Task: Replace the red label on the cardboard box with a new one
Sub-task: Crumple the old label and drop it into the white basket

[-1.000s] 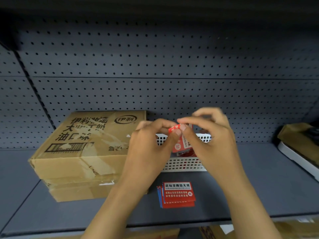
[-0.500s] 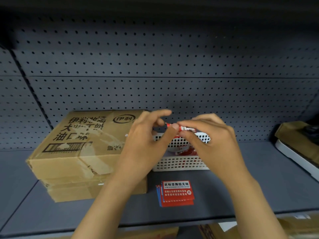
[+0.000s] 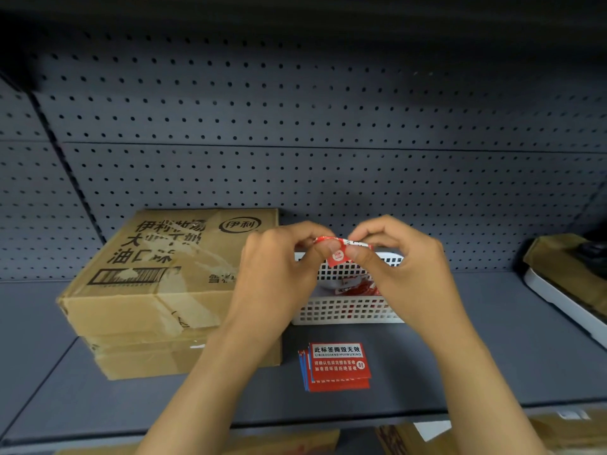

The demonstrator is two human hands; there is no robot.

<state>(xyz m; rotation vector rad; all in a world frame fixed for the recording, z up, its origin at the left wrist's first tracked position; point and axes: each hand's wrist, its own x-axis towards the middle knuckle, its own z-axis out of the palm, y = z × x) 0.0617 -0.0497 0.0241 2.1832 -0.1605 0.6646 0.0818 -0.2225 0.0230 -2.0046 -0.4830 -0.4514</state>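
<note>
Pinching a small red label (image 3: pixel 338 254) between thumbs and forefingers, both hands met in mid-air above a white perforated basket (image 3: pixel 348 310). The left hand (image 3: pixel 279 277) closed on the label's left end, and the right hand (image 3: pixel 404 267) closed on its right end, so the label stretched between them with a crumpled corner hanging down, showing a white mark. The label was off the box and touched nothing except the fingers.

A cardboard box (image 3: pixel 157 290) printed with dark Chinese characters and a barcode sat on the grey shelf (image 3: pixel 492 356) to the left, its top flaps taped, just beside the basket. The left wrist crossed in front of the box's right side. Inside the basket lay scraps of red and white paper, partly hidden behind the hands.

On the shelf in front of the basket, a small stack of fresh red labels (image 3: pixel 336 366) with white Chinese text lay flat, apart from the hands. A grey pegboard wall (image 3: pixel 328 126) rose behind everything. A white tray (image 3: pixel 565 300) holding something brown sat at the far right edge.
</note>
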